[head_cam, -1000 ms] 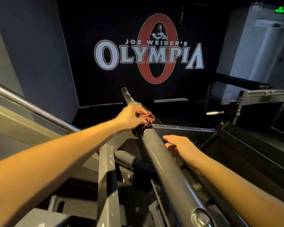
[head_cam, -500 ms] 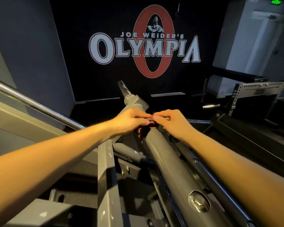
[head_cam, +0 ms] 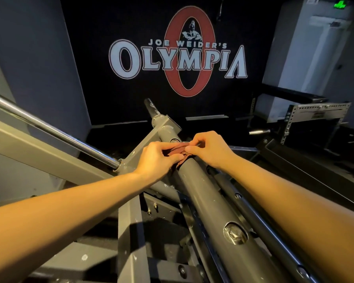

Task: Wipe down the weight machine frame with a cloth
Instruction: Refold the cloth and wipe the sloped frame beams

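Tube (head_cam: pixel 208 199): runs from near right up to centre, ending at a bracket (head_cam: pixel 166 124).
Cloth (head_cam: pixel 179 153): on the tube, below the bracket.
Left hand (head_cam: pixel 157 158): on the cloth's left side, fingers (head_cam: pixel 172 158) on it.
Right hand (head_cam: pixel 209 149): on the cloth's right side, touching.
Rod (head_cam: pixel 49 127): left of the tube, slanting down toward it.
Rack (head_cam: pixel 315 111): far right, behind.
Logo (head_cam: pixel 178 58): on the wall behind the bracket.
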A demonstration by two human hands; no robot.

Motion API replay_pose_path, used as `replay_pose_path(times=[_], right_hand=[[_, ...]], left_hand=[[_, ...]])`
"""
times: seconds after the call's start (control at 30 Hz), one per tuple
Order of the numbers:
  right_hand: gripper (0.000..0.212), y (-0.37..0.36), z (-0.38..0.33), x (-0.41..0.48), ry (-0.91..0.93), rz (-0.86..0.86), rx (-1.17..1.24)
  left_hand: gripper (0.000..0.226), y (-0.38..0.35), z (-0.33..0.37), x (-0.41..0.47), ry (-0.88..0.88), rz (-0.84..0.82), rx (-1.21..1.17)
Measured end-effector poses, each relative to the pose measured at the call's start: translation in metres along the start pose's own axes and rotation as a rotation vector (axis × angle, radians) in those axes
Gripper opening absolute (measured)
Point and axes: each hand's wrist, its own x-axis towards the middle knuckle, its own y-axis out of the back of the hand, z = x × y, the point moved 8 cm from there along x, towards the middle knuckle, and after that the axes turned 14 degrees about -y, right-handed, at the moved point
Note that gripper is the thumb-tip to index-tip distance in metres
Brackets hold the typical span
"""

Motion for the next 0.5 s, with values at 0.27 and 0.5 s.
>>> replay_pose_path(times=[0.27,0.5], right_hand=[[0.013,0.019,0.017,-0.050,-0.015,0.040,0.037],[0.013,0.034,0.012,-0.094,-0.002,0.003,0.034]], left_hand=[[0.037,-0.014,0.035,-0.017,-0.072,-0.159,0.022],[0.036,-0.015,0.062,-0.049,-0.052,-0.144,-0.030]])
